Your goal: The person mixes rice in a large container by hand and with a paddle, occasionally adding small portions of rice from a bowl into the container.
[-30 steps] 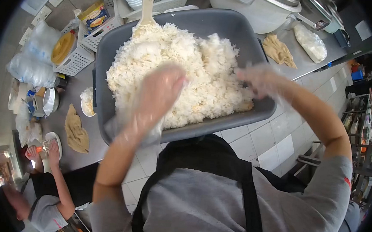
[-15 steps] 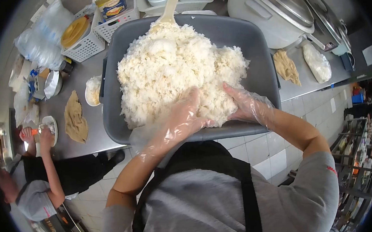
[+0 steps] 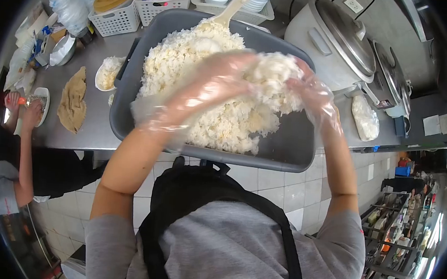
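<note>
Heaped cooked rice (image 3: 173,58) fills much of a large grey tub (image 3: 290,144) in front of me. My left hand (image 3: 218,76) and my right hand (image 3: 310,91), both in clear plastic gloves, hold a clump of rice (image 3: 273,73) between them above the tub's right part. The left hand is smeared by motion; its fingers curve against the clump's left side. On the other side, the right hand's fingers wrap the clump. A pale rice paddle (image 3: 236,4) leans with its blade in the rice at the back.
Large rice cookers (image 3: 320,48) stand behind and right. A bagged white item (image 3: 364,118) lies on the right counter. Left are a small rice bowl (image 3: 106,77), a brown cloth (image 3: 73,100) and white baskets (image 3: 118,24). At far left a co-worker's hands (image 3: 31,110) work over a white dish.
Both hands have risen from the rice near the tub's front and moved away from me, lifting a clump. The camera view has shifted. More tub floor shows at the right.
</note>
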Motion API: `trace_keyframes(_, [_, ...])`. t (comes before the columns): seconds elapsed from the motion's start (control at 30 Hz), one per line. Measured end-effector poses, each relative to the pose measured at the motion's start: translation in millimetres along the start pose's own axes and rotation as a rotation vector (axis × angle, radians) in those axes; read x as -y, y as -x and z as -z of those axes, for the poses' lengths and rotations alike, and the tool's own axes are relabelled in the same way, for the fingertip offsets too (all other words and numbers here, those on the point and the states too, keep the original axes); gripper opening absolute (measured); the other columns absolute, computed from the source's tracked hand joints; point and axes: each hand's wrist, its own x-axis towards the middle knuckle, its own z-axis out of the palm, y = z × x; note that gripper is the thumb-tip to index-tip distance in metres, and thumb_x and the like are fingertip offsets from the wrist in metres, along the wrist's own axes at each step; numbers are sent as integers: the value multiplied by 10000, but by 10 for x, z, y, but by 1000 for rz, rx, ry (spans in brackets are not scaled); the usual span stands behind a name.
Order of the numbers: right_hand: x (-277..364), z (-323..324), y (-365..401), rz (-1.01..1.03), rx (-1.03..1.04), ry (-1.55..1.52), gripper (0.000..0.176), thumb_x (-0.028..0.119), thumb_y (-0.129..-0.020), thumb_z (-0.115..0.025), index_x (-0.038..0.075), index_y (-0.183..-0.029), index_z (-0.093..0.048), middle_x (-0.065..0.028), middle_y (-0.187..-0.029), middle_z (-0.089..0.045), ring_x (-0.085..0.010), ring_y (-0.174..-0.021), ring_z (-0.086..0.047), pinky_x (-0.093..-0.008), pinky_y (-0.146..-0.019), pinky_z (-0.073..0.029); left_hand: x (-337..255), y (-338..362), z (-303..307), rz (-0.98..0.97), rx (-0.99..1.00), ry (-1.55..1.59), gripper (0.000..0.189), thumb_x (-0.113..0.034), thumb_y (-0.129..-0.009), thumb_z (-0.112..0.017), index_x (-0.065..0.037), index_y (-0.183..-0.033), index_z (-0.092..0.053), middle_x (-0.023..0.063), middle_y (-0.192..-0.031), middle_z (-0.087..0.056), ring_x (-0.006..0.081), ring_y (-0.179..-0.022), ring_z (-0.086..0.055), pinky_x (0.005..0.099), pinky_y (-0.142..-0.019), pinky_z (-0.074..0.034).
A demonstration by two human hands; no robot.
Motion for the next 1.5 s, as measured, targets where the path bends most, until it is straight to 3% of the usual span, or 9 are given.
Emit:
trace_keyframes(0.23, [122,-424,-656,109,116,1051,544,276,-790,-693,155,-1294,-529,-71,-1057,-649,-181,-963,-598,-312,-858,-472,641,541,608,65,-168,-357,269,-103,-805,-644,17,-1043,-611,91,-931,-624,201,-824,-604,291,-775,-481])
trace_keyframes(0.3, [-714,-395,-986,579,235,708,516,315,-779,-673,184,-1265,-559,-101,-1110,-637,-231,-985,-607,-320,-889,-469,838,638,649,38,-221,-327,245,-72,-806,-621,22,-1032,-608,97,-910,-618,194,-823,-604,290,-773,-480])
trace_keyframes(0.43, [-315,-503,-991,50,299,670,526,316,-766,-678,74,-1223,-579,-123,-1091,-632,-189,-1002,-587,-282,-890,-453,1111,744,702,24,-355,-339,281,17,-758,-617,-7,-1039,-606,115,-907,-617,215,-822,-623,288,-748,-490])
trace_keyframes(0.5, [-92,-448,-818,313,174,1083,568,352,-762,-685,51,-1228,-565,-125,-1065,-636,-191,-983,-589,-288,-870,-463,1093,770,739,40,-428,-309,303,45,-753,-606,-16,-1050,-607,113,-941,-617,210,-832,-627,289,-747,-494])
trace_keyframes(0.83, [35,-25,-808,229,59,858,434,174,-799,-680,55,-1207,-592,-118,-1106,-646,-152,-994,-573,-304,-937,-443,1115,724,742,-62,-447,-359,298,40,-759,-627,-38,-1047,-612,112,-934,-613,202,-815,-630,289,-721,-503])
trace_keyframes(1.03, [-347,164,-411,178,461,847,487,193,-801,-652,77,-1262,-547,-126,-1226,-590,-234,-1181,-529,-287,-1044,-374,1142,730,750,-49,-433,-377,289,20,-761,-640,-39,-1043,-616,108,-931,-617,200,-794,-622,283,-711,-502])
trace_keyframes(1.2, [-759,69,-942,263,294,1825,417,100,-823,-576,137,-1236,-537,-107,-1095,-640,-214,-904,-644,-332,-818,-500,1079,744,742,-26,-412,-334,285,31,-769,-614,-36,-1047,-619,107,-939,-618,192,-805,-622,283,-714,-501])
trace_keyframes(1.33, [-462,246,-847,171,36,710,391,76,-812,-582,119,-1197,-531,-43,-895,-659,-101,-791,-618,-292,-659,-505,1137,759,777,-30,-413,-328,304,38,-773,-598,-30,-1069,-612,101,-955,-617,180,-820,-620,276,-732,-496])
trace_keyframes(1.5, [-324,179,-210,-85,354,1100,278,204,-762,-669,74,-1008,-665,-124,-998,-657,-196,-775,-637,-313,-667,-510,1167,775,749,-20,-473,-287,306,34,-787,-593,-30,-1086,-605,99,-977,-613,172,-833,-614,268,-759,-484])
